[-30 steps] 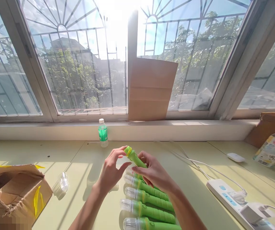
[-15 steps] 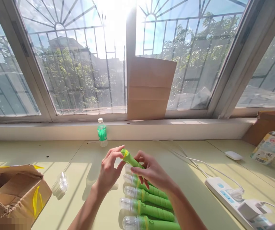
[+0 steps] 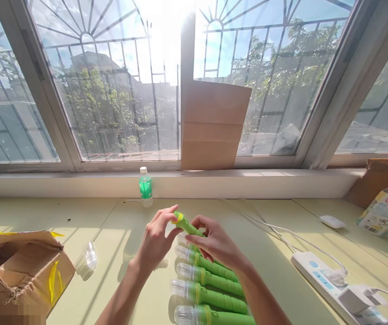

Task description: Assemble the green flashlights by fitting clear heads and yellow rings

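Note:
A green handle [image 3: 190, 228] with a threaded end and a yellow ring is held at a tilt above the table. My right hand [image 3: 216, 239] is closed around its body. At the threaded end, my left hand [image 3: 160, 232] pinches the part by the yellow ring with thumb and fingers. Below lie several similar green handles [image 3: 221, 280] side by side, each with a clear domed cap [image 3: 184, 271] pointing left. Part of this row is hidden under my right hand and forearm. A loose clear cap [image 3: 90, 255] rests on the table to the left.
An open cardboard box [image 3: 62, 280] stands at the left. A bottle with a green label [image 3: 145, 187] is by the sill. On the right are a white power strip [image 3: 311, 262] with plugs and cables, a small white device [image 3: 332, 221] and a large labelled bottle [image 3: 381, 212].
The view has shifted slightly, so everything sits a little further right. Both hands keep their hold on the green handle; the right fingers have curled in a little.

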A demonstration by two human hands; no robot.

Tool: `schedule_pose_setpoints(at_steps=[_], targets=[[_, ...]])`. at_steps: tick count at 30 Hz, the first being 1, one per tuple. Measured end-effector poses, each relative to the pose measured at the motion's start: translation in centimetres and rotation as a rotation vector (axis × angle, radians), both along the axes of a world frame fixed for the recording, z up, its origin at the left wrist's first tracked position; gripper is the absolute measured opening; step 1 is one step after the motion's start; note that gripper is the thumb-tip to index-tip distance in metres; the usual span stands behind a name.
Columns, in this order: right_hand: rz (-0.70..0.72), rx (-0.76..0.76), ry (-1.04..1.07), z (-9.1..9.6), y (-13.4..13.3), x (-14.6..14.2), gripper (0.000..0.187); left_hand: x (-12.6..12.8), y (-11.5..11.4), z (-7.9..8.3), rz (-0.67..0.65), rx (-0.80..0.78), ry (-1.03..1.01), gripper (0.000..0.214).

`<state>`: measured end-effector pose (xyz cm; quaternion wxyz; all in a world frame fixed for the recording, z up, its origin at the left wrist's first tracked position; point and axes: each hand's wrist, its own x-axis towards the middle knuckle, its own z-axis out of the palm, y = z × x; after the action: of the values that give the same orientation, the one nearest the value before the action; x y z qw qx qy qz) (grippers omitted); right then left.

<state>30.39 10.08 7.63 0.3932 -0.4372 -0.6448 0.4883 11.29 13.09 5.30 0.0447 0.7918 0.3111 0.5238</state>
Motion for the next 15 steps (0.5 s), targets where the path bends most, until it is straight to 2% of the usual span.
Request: schedule_pose_setpoints(at_steps=[3,6,8,11,15], targets=[[0.045,0.062,-0.002,0.24,0.23,0.16,0.036,-0.03,-0.21,0.32,0.014,0.04,0.014,0.012],[0.032,0.126,-0.032,0.22,0.25,0.15,0.043,0.22,-0.27,0.19,0.032,0.036,0.082,0.023],[0.025,0.084,-0.053,0.04,0.1,-0.02,0.044,0.37,-0.2,-0.04,0.075,0.055,0.087,0.022],[0.03,0.003,-0.014,-0.16,-0.18,-0.37,0.031,0.29,-0.04,-0.21,0.115,0.089,0.057,0.014],[0.011,0.013,0.06,0.08,-0.15,-0.49,0.032,-0.07,0.12,-0.13,0.105,0.116,0.028,0.015]])
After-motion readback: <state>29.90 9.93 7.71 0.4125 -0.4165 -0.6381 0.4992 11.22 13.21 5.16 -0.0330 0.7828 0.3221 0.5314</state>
